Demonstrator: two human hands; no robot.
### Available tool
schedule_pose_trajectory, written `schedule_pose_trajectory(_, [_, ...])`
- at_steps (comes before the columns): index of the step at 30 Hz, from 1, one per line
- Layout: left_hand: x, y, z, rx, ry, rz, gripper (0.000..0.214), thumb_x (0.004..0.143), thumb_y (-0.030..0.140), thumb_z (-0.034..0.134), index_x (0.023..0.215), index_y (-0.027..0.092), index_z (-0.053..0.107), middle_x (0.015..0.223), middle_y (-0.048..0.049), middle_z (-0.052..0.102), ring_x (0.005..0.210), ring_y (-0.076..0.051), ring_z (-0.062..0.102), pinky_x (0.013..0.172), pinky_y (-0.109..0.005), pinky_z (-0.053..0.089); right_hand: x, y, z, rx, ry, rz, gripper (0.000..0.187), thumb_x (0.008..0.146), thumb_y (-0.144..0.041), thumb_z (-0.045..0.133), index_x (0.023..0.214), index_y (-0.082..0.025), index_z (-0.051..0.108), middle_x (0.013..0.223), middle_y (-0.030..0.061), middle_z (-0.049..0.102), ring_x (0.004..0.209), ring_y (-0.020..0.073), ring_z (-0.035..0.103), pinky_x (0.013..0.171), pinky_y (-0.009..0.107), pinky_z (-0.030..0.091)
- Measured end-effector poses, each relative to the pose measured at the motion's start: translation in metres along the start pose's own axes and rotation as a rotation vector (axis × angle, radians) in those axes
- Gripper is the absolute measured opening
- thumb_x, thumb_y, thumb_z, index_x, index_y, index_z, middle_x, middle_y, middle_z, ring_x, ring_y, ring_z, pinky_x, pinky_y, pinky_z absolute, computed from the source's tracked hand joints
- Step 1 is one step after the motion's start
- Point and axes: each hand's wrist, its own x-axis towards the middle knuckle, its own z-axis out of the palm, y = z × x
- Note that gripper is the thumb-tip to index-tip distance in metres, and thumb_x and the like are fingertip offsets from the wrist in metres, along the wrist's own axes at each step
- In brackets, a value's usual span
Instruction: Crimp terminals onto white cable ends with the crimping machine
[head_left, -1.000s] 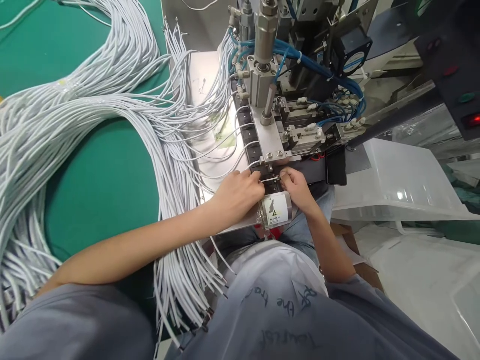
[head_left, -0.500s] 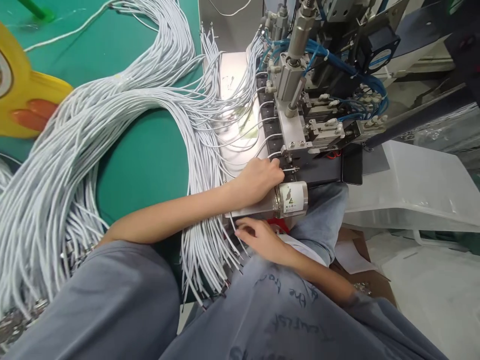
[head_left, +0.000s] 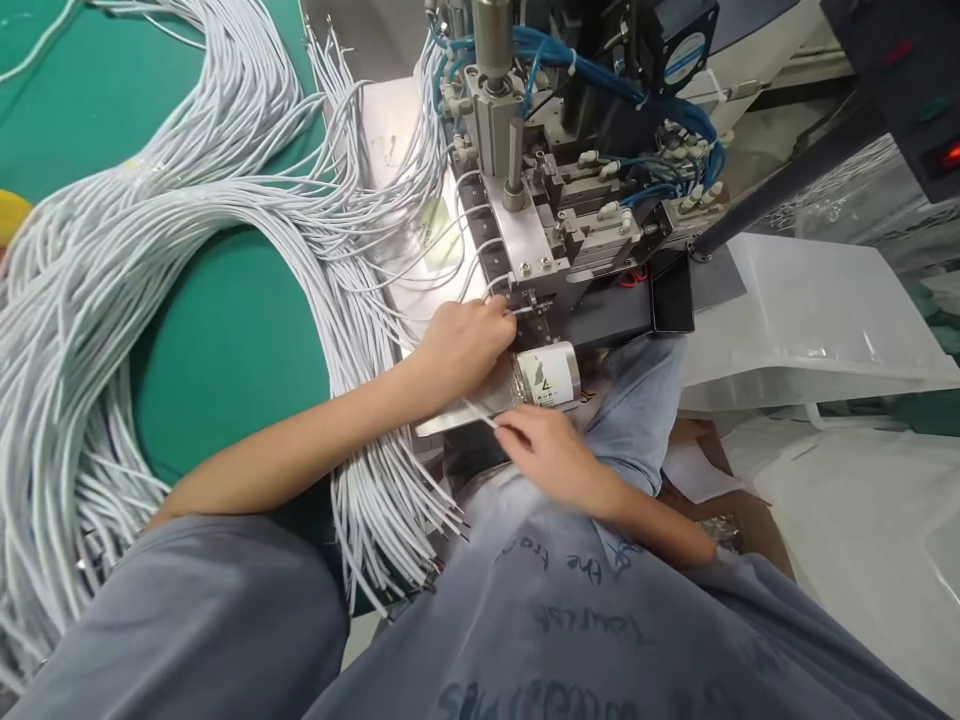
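My left hand [head_left: 466, 342] is closed at the near end of the machine's black holder, pinching a white cable whose end sticks out past my fingers toward a small metal clamp [head_left: 536, 305]. Lower down, my right hand [head_left: 553, 455] pinches another white cable [head_left: 480, 412] between thumb and fingers. Between the hands and the machine lies a clear container with a white label [head_left: 551, 375]. Several white cables run from the holder [head_left: 491, 250] across the metal plate [head_left: 390, 125]. A large bundle of white cables [head_left: 225, 205] spreads to the left.
The pneumatic machine [head_left: 517, 225] with blue air hoses [head_left: 675, 105] stands ahead. A green mat [head_left: 232, 330] lies under the bundle. To the right are a black bin [head_left: 673, 300], a translucent white plastic box [head_left: 832, 310] and a dark control box with a red light [head_left: 911, 90].
My right hand has risen from beside the hanging cable ends and now holds a cable near the plate's edge. My left hand stays at the holder. The whole view has shifted.
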Motion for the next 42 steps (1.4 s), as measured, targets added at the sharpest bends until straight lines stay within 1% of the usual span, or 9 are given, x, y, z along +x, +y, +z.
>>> schedule_pose_trajectory(3, [0.000, 0.000, -0.002, -0.109, 0.106, -0.022, 0.025, 0.085, 0.010, 0.040, 0.090, 0.006, 0.064, 0.083, -0.0147, 0.061, 0.078, -0.024, 0.061, 0.058, -0.031, 0.044, -0.005, 0.004, -0.032, 0.038, 0.180, 0.034, 0.011, 0.080, -0.021, 0.053, 0.078, -0.020, 0.064, 0.070, 0.0015, 0.061, 0.064, 0.0134, 0.054, 0.064, 0.026, 0.042])
schedule_pose_trajectory(5, [-0.002, 0.004, -0.005, -0.360, 0.196, 0.095, 0.029, 0.091, 0.022, 0.040, 0.097, 0.008, 0.064, 0.090, -0.0142, 0.063, 0.086, -0.023, 0.060, 0.070, -0.033, 0.048, -0.007, 0.006, -0.050, 0.162, 0.351, 0.052, 0.004, 0.076, -0.023, 0.060, 0.073, -0.020, 0.061, 0.066, -0.0011, 0.058, 0.059, 0.0116, 0.052, 0.059, 0.025, 0.043])
schedule_pose_trajectory(8, [-0.006, 0.012, -0.006, -0.781, 0.301, 0.300, 0.036, 0.092, 0.037, 0.043, 0.113, 0.013, 0.060, 0.102, -0.0112, 0.063, 0.090, -0.017, 0.061, 0.077, -0.028, 0.049, -0.006, 0.007, -0.065, 0.373, 0.529, 0.033, 0.013, 0.069, -0.028, 0.068, 0.071, -0.021, 0.057, 0.068, -0.0016, 0.058, 0.059, 0.0114, 0.053, 0.056, 0.025, 0.045])
schedule_pose_trajectory(12, [-0.008, 0.018, -0.002, -1.040, 0.359, 0.355, 0.029, 0.092, 0.033, 0.044, 0.099, 0.014, 0.065, 0.088, -0.0081, 0.065, 0.076, -0.012, 0.060, 0.070, -0.023, 0.048, 0.000, 0.003, -0.060, 0.541, 0.548, -0.066, 0.018, 0.074, -0.039, 0.063, 0.082, -0.022, 0.061, 0.071, 0.0004, 0.060, 0.061, 0.0134, 0.056, 0.056, 0.028, 0.047])
schedule_pose_trajectory(17, [-0.008, 0.021, -0.004, -1.208, 0.413, 0.329, 0.021, 0.088, 0.027, 0.052, 0.084, 0.013, 0.067, 0.078, -0.0062, 0.063, 0.068, -0.009, 0.057, 0.060, -0.020, 0.046, 0.007, -0.002, -0.048, 0.484, 0.690, -0.142, 0.014, 0.080, -0.034, 0.060, 0.078, -0.022, 0.065, 0.072, 0.0010, 0.060, 0.060, 0.0116, 0.054, 0.057, 0.027, 0.045])
schedule_pose_trajectory(23, [-0.008, 0.021, -0.003, -1.272, 0.338, 0.285, 0.024, 0.088, 0.028, 0.051, 0.078, 0.013, 0.066, 0.062, -0.0015, 0.057, 0.056, -0.008, 0.053, 0.053, -0.018, 0.042, 0.009, 0.001, -0.058, 0.366, 0.613, -0.154, 0.015, 0.080, -0.032, 0.059, 0.077, -0.021, 0.069, 0.071, 0.0016, 0.059, 0.061, 0.0119, 0.052, 0.054, 0.027, 0.041])
schedule_pose_trajectory(28, [-0.005, 0.018, 0.003, -1.111, 0.337, 0.390, 0.028, 0.091, 0.023, 0.042, 0.077, 0.014, 0.065, 0.062, -0.0016, 0.056, 0.060, -0.009, 0.051, 0.058, -0.019, 0.042, 0.010, 0.007, -0.070, 0.225, 0.520, -0.119, 0.017, 0.077, -0.032, 0.062, 0.068, -0.019, 0.069, 0.055, -0.0019, 0.048, 0.051, 0.0098, 0.039, 0.048, 0.026, 0.032])
schedule_pose_trajectory(36, [-0.005, 0.020, 0.010, -1.105, 0.418, 0.362, 0.021, 0.088, 0.021, 0.048, 0.081, 0.013, 0.066, 0.063, -0.0014, 0.054, 0.057, -0.008, 0.047, 0.056, -0.019, 0.039, 0.017, 0.007, -0.048, 0.354, 0.721, -0.094, 0.019, 0.078, -0.032, 0.059, 0.069, -0.019, 0.069, 0.055, -0.0017, 0.048, 0.053, 0.0108, 0.040, 0.049, 0.026, 0.032])
schedule_pose_trajectory(42, [-0.003, 0.016, 0.009, -0.984, 0.424, 0.408, 0.024, 0.090, 0.016, 0.041, 0.086, 0.014, 0.064, 0.068, -0.0029, 0.056, 0.062, -0.009, 0.051, 0.058, -0.019, 0.041, 0.018, 0.013, -0.065, 0.229, 0.535, -0.124, 0.023, 0.076, -0.033, 0.061, 0.059, -0.018, 0.063, 0.050, -0.0038, 0.037, 0.048, 0.0089, 0.031, 0.048, 0.025, 0.029])
